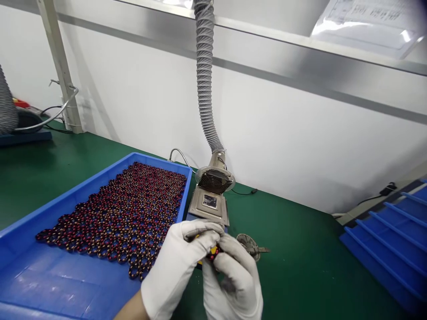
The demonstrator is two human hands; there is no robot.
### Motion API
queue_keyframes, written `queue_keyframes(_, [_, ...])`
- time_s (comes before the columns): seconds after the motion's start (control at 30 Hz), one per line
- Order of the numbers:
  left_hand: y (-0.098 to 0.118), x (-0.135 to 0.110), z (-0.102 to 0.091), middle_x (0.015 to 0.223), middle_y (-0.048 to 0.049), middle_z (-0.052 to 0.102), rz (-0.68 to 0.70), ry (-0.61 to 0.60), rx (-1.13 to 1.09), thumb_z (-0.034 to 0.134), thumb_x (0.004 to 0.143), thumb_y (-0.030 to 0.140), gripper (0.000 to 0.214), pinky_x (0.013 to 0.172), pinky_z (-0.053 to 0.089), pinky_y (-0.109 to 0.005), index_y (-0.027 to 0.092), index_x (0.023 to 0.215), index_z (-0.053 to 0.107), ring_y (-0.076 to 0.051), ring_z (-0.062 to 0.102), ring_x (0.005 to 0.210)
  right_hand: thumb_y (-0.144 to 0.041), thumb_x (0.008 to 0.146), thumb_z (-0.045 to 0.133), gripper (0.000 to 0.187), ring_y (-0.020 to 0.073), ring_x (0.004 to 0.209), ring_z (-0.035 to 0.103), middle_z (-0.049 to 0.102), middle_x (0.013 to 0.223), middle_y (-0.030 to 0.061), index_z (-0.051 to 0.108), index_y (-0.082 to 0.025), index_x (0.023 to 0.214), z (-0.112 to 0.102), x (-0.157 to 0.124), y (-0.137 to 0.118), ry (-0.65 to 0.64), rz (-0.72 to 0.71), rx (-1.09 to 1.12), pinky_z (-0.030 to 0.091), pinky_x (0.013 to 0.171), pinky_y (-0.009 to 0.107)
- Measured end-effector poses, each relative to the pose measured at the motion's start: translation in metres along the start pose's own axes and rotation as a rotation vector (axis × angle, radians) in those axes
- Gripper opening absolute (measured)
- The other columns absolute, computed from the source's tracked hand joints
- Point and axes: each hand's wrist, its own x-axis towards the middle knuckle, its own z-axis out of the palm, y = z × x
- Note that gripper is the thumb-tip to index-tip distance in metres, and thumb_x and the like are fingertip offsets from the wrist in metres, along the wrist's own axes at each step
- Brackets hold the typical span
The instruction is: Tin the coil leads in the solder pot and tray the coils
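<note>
The fingers (203, 231) of the left hand and the fingers (230, 258) of the right hand are closed, and together they pinch a small ring coil (213, 253) with a red copper winding. The coil sits between the two hands, and the fingers hide most of it. Both hands wear white fabric gloves. The left hand (176, 262) comes from the lower left, over the corner of a blue plastic tray (66, 284), and the right hand (233, 284) is touching it at the fingertips. A small yellow piece (198, 262) shows behind the hands, but I cannot tell what it is. Just beside the right hand, a round metal part (249, 246) with a flat tab lies on the green bench (300, 271). The tray holds many similar coils (123, 213), lying close together. Beyond the hands, a metal fan hood (213, 180) stands on a square metal base (208, 204), and a grey ribbed hose (204, 66) rises from it. Blue stacked trays (383, 242) lie at the right.
</note>
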Motion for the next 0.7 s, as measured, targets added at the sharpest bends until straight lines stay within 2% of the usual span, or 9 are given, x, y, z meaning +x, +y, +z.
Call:
queue_keyframes(0.07, [-0.003, 0.001, -0.001, 0.081, 0.0014, 0.074, 0.095, 0.106, -0.090, 0.074, 0.075, 0.025, 0.004, 0.076, 0.051, -0.016, 0.021, 0.076, 0.073, -0.011, 0.066, 0.078, -0.004, 0.076, 0.064, 0.033, 0.0193, 0.096, 0.062, 0.060, 0.102, 0.0017, 0.060, -0.030, 0.096, 0.001, 0.000, -0.001, 0.016, 0.003, -0.014, 0.052, 0.083, 0.037])
queue_keyframes(0.13, [0.000, 0.002, -0.004, 0.084, 0.0026, 0.074, 0.172, 0.209, -0.106, 0.075, 0.075, 0.031, 0.008, 0.078, 0.051, -0.014, 0.023, 0.079, 0.074, -0.010, 0.066, 0.082, -0.001, 0.074, 0.064, 0.037, 0.0179, 0.095, 0.061, 0.059, 0.103, 0.0010, 0.059, -0.029, 0.097, -0.001, 0.003, 0.000, -0.002, 0.000, -0.003, 0.052, 0.082, 0.034])
queue_keyframes(0.17, [0.003, 0.002, -0.006, 0.087, 0.0025, 0.074, 0.170, 0.218, -0.075, 0.076, 0.074, 0.030, 0.011, 0.080, 0.050, -0.014, 0.024, 0.082, 0.074, -0.011, 0.066, 0.084, 0.000, 0.073, 0.064, 0.039, 0.0174, 0.095, 0.061, 0.059, 0.103, 0.0008, 0.058, -0.029, 0.098, -0.002, 0.004, 0.001, -0.009, -0.009, 0.001, 0.052, 0.083, 0.034])
queue_keyframes(0.27, [0.009, 0.002, -0.007, 0.089, 0.0004, 0.075, 0.017, 0.092, 0.043, 0.077, 0.070, 0.017, 0.021, 0.078, 0.052, -0.016, 0.023, 0.090, 0.074, -0.012, 0.067, 0.084, 0.003, 0.072, 0.063, 0.046, 0.0176, 0.098, 0.060, 0.058, 0.107, 0.0006, 0.057, -0.030, 0.102, -0.005, 0.007, 0.001, -0.020, -0.033, 0.007, 0.050, 0.086, 0.034])
queue_keyframes(0.33, [0.008, 0.001, -0.004, 0.080, 0.0007, 0.075, -0.017, 0.084, 0.024, 0.077, 0.066, 0.010, 0.018, 0.071, 0.053, -0.015, 0.022, 0.080, 0.075, -0.012, 0.068, 0.076, 0.004, 0.072, 0.062, 0.047, 0.0180, 0.099, 0.059, 0.059, 0.107, 0.0008, 0.057, -0.030, 0.103, -0.005, 0.007, 0.000, -0.031, -0.023, 0.008, 0.051, 0.085, 0.035])
queue_keyframes(0.43, [0.006, -0.003, -0.003, 0.073, 0.0027, 0.074, 0.121, 0.209, -0.077, 0.077, 0.063, 0.010, 0.014, 0.067, 0.053, -0.012, 0.023, 0.068, 0.074, -0.010, 0.068, 0.068, 0.002, 0.073, 0.062, 0.042, 0.0187, 0.096, 0.060, 0.059, 0.104, 0.0016, 0.057, -0.030, 0.100, -0.005, 0.006, 0.000, -0.038, -0.017, 0.008, 0.052, 0.083, 0.036])
queue_keyframes(0.53, [0.011, -0.005, -0.004, 0.081, 0.0026, 0.075, 0.178, 0.201, -0.093, 0.079, 0.064, 0.014, 0.017, 0.071, 0.053, -0.013, 0.025, 0.077, 0.075, -0.011, 0.069, 0.075, -0.001, 0.073, 0.064, 0.037, 0.0196, 0.093, 0.062, 0.060, 0.100, 0.0021, 0.057, -0.029, 0.096, -0.005, 0.006, 0.000, -0.045, -0.025, 0.015, 0.053, 0.081, 0.038])
queue_keyframes(0.6, [0.015, -0.004, -0.004, 0.086, 0.0009, 0.075, 0.081, 0.123, -0.041, 0.077, 0.066, 0.013, 0.022, 0.073, 0.053, -0.014, 0.024, 0.085, 0.075, -0.012, 0.069, 0.080, -0.003, 0.074, 0.065, 0.036, 0.0202, 0.093, 0.062, 0.061, 0.099, 0.0023, 0.057, -0.029, 0.095, -0.005, 0.006, 0.001, -0.044, -0.006, 0.019, 0.054, 0.080, 0.039])
queue_keyframes(0.7, [0.015, -0.001, -0.004, 0.079, 0.0002, 0.075, -0.029, 0.060, 0.011, 0.074, 0.069, 0.010, 0.015, 0.069, 0.053, -0.014, 0.020, 0.081, 0.075, -0.011, 0.068, 0.076, -0.002, 0.074, 0.064, 0.038, 0.0205, 0.095, 0.061, 0.061, 0.100, 0.0028, 0.057, -0.030, 0.098, -0.006, 0.006, 0.001, -0.075, -0.018, 0.038, 0.054, 0.080, 0.040])
